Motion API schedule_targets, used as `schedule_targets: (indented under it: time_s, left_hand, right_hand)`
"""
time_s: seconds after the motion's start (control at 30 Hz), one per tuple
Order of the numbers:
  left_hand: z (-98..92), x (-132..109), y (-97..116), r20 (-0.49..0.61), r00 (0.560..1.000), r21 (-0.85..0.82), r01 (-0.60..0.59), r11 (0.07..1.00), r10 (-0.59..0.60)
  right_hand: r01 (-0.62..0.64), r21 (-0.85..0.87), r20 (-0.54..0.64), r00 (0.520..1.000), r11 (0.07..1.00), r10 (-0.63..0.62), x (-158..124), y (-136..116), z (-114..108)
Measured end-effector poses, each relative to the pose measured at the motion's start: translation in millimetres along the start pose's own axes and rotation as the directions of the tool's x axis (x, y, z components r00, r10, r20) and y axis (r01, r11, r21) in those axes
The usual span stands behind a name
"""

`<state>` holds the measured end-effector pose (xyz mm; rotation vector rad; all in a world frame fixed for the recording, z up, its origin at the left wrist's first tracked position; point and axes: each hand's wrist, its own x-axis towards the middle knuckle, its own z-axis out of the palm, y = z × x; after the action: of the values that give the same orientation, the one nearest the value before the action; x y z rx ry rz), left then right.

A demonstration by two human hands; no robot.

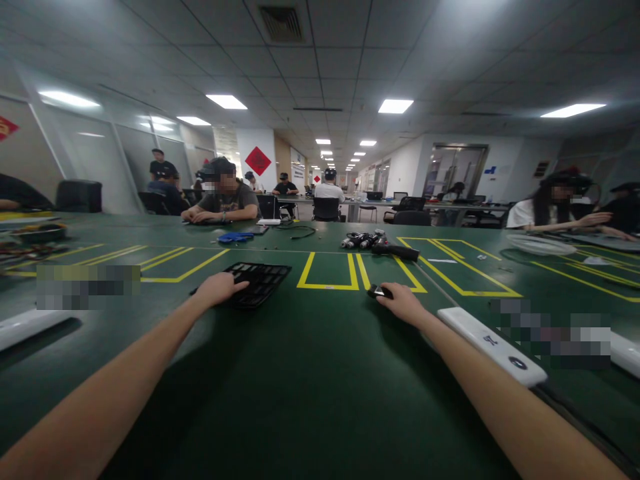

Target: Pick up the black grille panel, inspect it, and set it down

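In the head view my left hand (220,288) is closed on the left edge of a flat black tray (265,279) with a grid of small compartments, its thumb lying over the top. The tray tilts a little above the green table (310,387). On the right, my right hand (400,303) pinches a small black object (379,291) with a shiny pale patch; its kind is too small to make out. This object is close to the yellow tape outline (327,287) on the table.
A white power strip (493,343) lies beside my right forearm. Farther off are a bundle of black cables (365,239), a black cylindrical thing (396,251) and a blue item (235,237). Across the table sits a person (227,193); another person (555,203) is at right.
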<state>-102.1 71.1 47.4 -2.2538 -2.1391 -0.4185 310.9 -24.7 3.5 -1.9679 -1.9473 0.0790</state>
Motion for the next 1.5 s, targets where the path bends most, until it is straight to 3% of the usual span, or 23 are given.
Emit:
schedule_targets:
  time_s: [0.1,0.23,0.37,0.67,0.83,0.9,0.97,1.0,1.07,1.13,1.27,1.37,1.5]
  left_hand:
    - [8.3,-15.1,44.7,-0.006,0.992,-0.094,-0.126,0.988,0.126]
    - [28.7,-46.3,110.1,-0.125,0.930,-0.383,-0.366,0.848,0.345]
    - [47.6,-68.6,140.1,-0.186,0.892,-0.557,-0.441,0.703,0.412]
    - [61.7,-87.3,136.6,-0.231,0.862,-0.667,-0.478,0.572,0.451]
    - [51.3,-91.3,137.0,-0.131,0.832,-0.612,-0.495,0.616,0.539]
    - [43.9,-89.0,135.8,-0.093,0.888,-0.668,-0.391,0.634,0.450]
    - [36.7,-85.5,132.2,0.045,0.959,-0.782,-0.140,0.608,0.279]
    - [33.4,-83.8,129.5,0.139,0.969,-0.829,0.002,0.559,0.203]
    - [27.7,-81.2,123.9,0.296,0.944,-0.877,0.209,0.432,0.143]
    - [23.6,-80.4,119.6,0.356,0.920,-0.891,0.281,0.356,0.166]
    - [19.3,-83.8,118.9,0.351,0.900,-0.879,0.221,0.423,0.257]
    - [17.5,-87.3,120.9,0.324,0.884,-0.865,0.131,0.484,0.338]
    - [16.6,-90.2,122.7,0.315,0.856,-0.874,0.093,0.478,0.410]
  right_hand:
    - [0.095,0.276,0.012,0.995,0.956,-0.102,-9.7,-26.5,0.3]
    - [0.192,0.611,0.019,0.966,0.768,-0.257,-26.5,-56.4,7.1]
    - [0.307,0.707,-0.078,0.929,0.637,-0.362,-33.8,-65.1,15.6]
    - [0.363,0.696,-0.111,0.907,0.620,-0.407,-33.4,-65.6,33.2]
    - [0.551,0.602,-0.217,0.809,0.578,-0.546,-36.1,-75.1,30.0]
    - [0.595,0.569,-0.259,0.785,0.568,-0.562,-35.6,-76.2,28.9]
    - [0.605,0.543,-0.267,0.782,0.583,-0.563,-34.4,-74.7,30.3]
    - [0.605,0.531,-0.262,0.783,0.594,-0.564,-33.8,-73.4,31.8]
    - [0.609,0.506,-0.252,0.782,0.611,-0.570,-32.7,-70.8,35.1]
    - [0.620,0.484,-0.266,0.777,0.618,-0.571,-32.2,-69.2,37.4]
    - [0.650,0.476,-0.288,0.752,0.593,-0.594,-32.5,-69.6,35.9]
    - [0.634,0.518,-0.273,0.759,0.575,-0.591,-33.2,-71.4,33.0]
    - [0.616,0.552,-0.271,0.770,0.562,-0.577,-33.9,-73.1,32.4]
